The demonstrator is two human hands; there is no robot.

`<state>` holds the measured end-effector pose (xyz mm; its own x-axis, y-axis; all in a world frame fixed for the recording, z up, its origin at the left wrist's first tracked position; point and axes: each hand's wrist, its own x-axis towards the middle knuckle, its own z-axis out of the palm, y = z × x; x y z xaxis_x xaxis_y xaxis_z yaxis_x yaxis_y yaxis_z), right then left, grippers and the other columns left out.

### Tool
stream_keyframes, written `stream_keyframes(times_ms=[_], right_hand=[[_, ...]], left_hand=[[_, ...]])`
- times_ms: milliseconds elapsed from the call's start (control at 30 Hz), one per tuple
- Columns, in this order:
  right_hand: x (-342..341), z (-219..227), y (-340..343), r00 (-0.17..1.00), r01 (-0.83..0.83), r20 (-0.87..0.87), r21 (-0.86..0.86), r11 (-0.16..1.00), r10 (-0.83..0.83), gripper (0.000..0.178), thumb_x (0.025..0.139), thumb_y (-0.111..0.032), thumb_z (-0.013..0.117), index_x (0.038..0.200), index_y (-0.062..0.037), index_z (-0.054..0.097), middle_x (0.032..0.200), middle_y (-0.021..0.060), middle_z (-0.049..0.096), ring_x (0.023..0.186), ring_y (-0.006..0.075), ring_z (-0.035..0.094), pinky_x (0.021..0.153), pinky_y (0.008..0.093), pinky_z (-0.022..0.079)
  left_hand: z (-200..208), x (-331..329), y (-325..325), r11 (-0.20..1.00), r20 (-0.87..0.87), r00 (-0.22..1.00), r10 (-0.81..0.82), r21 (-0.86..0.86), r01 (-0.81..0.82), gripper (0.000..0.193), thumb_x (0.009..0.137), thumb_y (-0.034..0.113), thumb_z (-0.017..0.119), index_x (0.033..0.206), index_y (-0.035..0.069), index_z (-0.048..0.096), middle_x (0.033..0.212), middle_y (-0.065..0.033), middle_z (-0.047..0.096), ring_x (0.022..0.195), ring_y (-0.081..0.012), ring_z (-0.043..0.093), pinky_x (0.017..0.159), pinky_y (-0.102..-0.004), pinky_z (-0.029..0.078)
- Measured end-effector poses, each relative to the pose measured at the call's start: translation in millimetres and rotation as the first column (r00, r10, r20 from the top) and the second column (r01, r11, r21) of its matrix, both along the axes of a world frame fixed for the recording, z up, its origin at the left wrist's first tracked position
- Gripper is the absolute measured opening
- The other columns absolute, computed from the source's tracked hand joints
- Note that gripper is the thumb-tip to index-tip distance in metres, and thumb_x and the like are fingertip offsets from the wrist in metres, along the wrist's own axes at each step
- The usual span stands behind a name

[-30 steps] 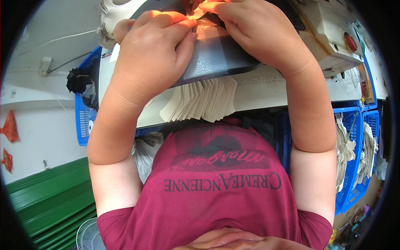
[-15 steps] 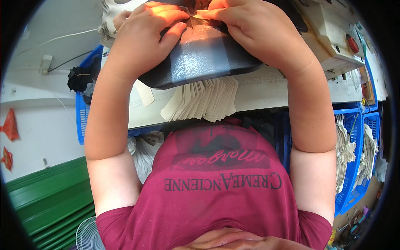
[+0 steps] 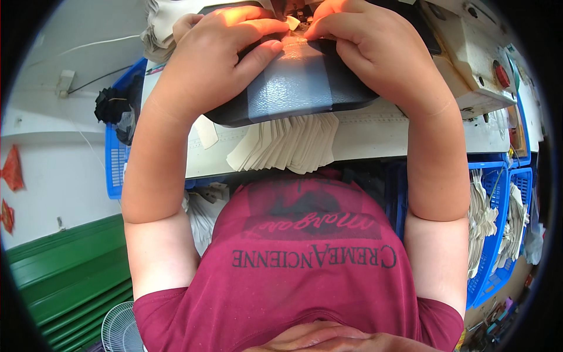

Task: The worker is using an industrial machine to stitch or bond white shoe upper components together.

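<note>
Both my hands are at the far side of the black padded board (image 3: 293, 88), in warm lamp light. My left hand (image 3: 226, 50) lies over its left part, with fingers stretched inward and the thumb apart on the surface. A small cream piece (image 3: 292, 23) shows at its fingertips. My right hand (image 3: 375, 44) arches over the right part, fingers bent, index fingertip close to small metal parts (image 3: 303, 24). Whatever the right fingers hold is hidden. In front of the board, a fanned row of cream cut pieces (image 3: 284, 144) lies on the white table (image 3: 375, 138).
A white machine body (image 3: 463, 47) with a red knob (image 3: 501, 75) stands at right. Blue baskets (image 3: 489, 258) of cream pieces sit below it. Another blue basket (image 3: 117, 164) with dark cloth is at left. More cream pieces (image 3: 161, 26) lie by my left hand.
The cream piece, earlier between both hands' fingertips, now shows at the left fingertips, with the right fingertips apart from it. My left hand has shifted slightly right; the view has shifted a little.
</note>
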<state>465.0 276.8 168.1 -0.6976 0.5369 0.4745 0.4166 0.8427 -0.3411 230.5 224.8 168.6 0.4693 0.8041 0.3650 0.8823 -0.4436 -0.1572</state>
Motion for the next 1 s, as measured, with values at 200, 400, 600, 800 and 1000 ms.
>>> stream_keyframes(times_ms=[200,400,600,800,1000], right_hand=[[0,-2,1,1.0,-0.005,-0.01,0.01,1.0,0.005,0.018,0.083,-0.009,0.058,0.091,-0.0056,0.073,0.083,0.0149,0.066,0.082,0.0357,0.064,0.074,0.0444,0.052],[-2,2,-2,1.0,0.005,-0.013,-0.018,1.0,-0.006,0.017,0.083,-0.009,0.059,0.09,-0.0054,0.073,0.083,0.0149,0.066,0.081,0.0357,0.064,0.074,0.044,0.052],[0,1,-2,1.0,0.008,-0.009,-0.009,1.0,-0.008,0.018,0.082,-0.01,0.059,0.091,-0.005,0.074,0.084,0.0156,0.066,0.082,0.0357,0.065,0.075,0.0439,0.052],[-1,4,-3,1.0,0.007,-0.001,-0.031,0.999,-0.007,0.018,0.082,-0.01,0.059,0.091,-0.0041,0.073,0.087,0.016,0.066,0.084,0.0355,0.065,0.075,0.0439,0.052],[-2,1,-1,1.0,0.014,-0.014,-0.08,0.997,-0.015,0.02,0.083,-0.011,0.058,0.093,-0.0036,0.073,0.089,0.0174,0.067,0.087,0.0369,0.065,0.078,0.0445,0.052]], left_hand=[[6,-10,10,0.981,0.075,0.993,-0.086,-0.166,0.097,0.028,0.095,0.027,0.061,0.118,0.015,0.072,0.121,-0.0073,0.068,0.109,-0.0256,0.062,0.099,-0.0414,0.035],[11,-14,12,0.986,-0.006,0.991,-0.133,-0.098,0.131,0.027,0.096,0.022,0.059,0.119,0.014,0.07,0.122,-0.0081,0.068,0.112,-0.0269,0.061,0.101,-0.0391,0.034],[21,-6,17,0.963,0.151,0.972,-0.181,-0.173,0.207,0.021,0.085,0.011,0.068,0.105,0.006,0.073,0.095,-0.0119,0.066,0.095,-0.0311,0.063,0.083,-0.0404,0.047],[-9,-31,48,0.633,0.474,0.48,-0.738,0.24,0.736,0.02,0.087,0.014,0.067,0.105,0.007,0.074,0.104,-0.0136,0.069,0.093,-0.0335,0.064,0.084,-0.0385,0.047],[12,-42,40,0.969,0.157,0.977,-0.143,-0.177,0.17,0.027,0.089,0.017,0.067,0.113,0.007,0.071,0.109,-0.0168,0.07,0.1,-0.0342,0.065,0.093,-0.0442,0.045]])
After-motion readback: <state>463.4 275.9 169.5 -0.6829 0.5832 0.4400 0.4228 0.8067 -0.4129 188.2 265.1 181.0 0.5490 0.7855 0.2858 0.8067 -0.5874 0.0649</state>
